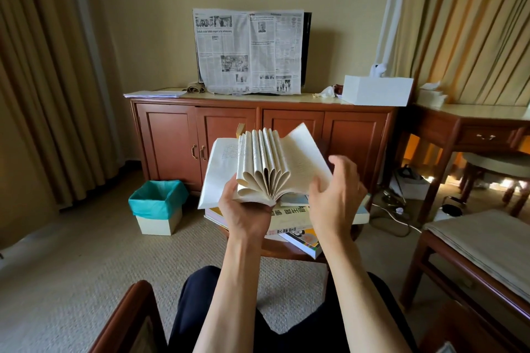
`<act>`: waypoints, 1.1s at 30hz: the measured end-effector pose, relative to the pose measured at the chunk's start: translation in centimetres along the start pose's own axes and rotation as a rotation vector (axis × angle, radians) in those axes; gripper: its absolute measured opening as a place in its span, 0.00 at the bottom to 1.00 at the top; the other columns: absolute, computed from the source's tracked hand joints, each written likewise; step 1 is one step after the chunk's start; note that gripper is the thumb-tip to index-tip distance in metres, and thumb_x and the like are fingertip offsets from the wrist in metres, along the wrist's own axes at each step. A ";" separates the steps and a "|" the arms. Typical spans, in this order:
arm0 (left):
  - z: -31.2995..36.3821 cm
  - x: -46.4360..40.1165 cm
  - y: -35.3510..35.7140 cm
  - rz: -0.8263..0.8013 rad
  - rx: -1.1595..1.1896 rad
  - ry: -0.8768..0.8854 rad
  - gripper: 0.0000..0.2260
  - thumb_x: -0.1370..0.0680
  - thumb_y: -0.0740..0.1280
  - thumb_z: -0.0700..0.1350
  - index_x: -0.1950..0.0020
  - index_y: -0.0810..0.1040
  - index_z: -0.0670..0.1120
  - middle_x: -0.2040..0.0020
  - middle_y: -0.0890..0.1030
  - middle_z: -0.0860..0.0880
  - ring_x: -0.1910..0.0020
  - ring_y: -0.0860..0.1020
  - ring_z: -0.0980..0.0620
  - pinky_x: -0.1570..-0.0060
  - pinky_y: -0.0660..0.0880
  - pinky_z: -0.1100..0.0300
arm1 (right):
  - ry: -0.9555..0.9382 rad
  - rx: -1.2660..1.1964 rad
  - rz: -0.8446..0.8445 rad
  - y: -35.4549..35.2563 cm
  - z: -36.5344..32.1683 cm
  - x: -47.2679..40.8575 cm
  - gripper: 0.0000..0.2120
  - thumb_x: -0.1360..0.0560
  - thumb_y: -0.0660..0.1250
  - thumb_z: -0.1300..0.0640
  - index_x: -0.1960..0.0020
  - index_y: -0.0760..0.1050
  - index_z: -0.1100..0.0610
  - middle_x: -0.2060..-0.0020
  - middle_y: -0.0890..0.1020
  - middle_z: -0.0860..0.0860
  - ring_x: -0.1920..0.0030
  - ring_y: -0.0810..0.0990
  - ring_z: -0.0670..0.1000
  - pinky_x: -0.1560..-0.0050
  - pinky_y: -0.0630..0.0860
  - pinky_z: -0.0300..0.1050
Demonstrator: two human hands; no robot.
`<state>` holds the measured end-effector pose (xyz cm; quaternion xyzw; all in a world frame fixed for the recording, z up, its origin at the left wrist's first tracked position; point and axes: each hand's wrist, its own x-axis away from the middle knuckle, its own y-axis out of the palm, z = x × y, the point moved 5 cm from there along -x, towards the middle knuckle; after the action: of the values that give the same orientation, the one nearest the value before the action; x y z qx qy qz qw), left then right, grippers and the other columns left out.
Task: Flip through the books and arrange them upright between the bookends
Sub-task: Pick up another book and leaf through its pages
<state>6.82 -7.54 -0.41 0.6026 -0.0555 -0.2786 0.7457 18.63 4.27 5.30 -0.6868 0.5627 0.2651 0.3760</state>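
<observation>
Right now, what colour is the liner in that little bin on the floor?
Teal, a blue-green, over a cream bin; the head view shows it clearly.

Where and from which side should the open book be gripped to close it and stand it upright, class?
Grip the open book at its spine, from below, where the left hand already cradles it. The pages fan upward from that edge, so only the spine is firm. The right hand, by the right-hand pages, could probably press them shut.

Open book (266, 163) above stack (289, 223) — bin (157, 206) left.
</observation>
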 end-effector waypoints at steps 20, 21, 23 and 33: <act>-0.5 0.5 0.7 0.095 0.033 -0.007 0.10 0.30 0.68 0.45 0.52 0.84 0.43 0.57 0.80 0.46 0.53 0.79 0.46 0.33 0.70 0.49 | 0.117 -0.102 -0.857 8.0 2.8 -2.0 0.15 0.15 0.54 0.52 0.38 0.73 0.60 0.40 0.76 0.60 0.36 0.74 0.62 0.40 0.69 0.55; -0.2 0.4 0.5 0.098 0.040 0.009 0.12 0.30 0.68 0.45 0.49 0.83 0.43 0.54 0.81 0.45 0.50 0.79 0.45 0.32 0.70 0.48 | 0.154 -0.143 -0.868 7.6 3.2 -1.4 0.15 0.15 0.53 0.53 0.40 0.75 0.60 0.42 0.79 0.58 0.38 0.76 0.60 0.41 0.70 0.54; 0.4 0.1 -0.1 0.091 0.044 0.033 0.16 0.32 0.71 0.45 0.46 0.82 0.43 0.50 0.80 0.44 0.45 0.78 0.43 0.29 0.68 0.47 | 0.134 -0.224 -0.888 6.4 3.1 -0.2 0.15 0.16 0.59 0.52 0.36 0.78 0.57 0.37 0.79 0.51 0.34 0.76 0.52 0.32 0.69 0.51; 0.5 0.5 0.4 0.088 -0.004 0.030 0.13 0.25 0.66 0.47 0.47 0.84 0.42 0.54 0.83 0.44 0.52 0.83 0.44 0.33 0.71 0.47 | -0.062 -0.320 -0.740 2.1 -1.2 -1.3 0.15 0.26 0.74 0.45 0.44 0.85 0.52 0.53 0.86 0.41 0.50 0.82 0.36 0.49 0.76 0.30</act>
<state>7.13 -8.20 -0.03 0.6023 -0.0703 -0.2368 0.7591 16.26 3.86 6.53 -0.8846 0.2173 0.2165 0.3512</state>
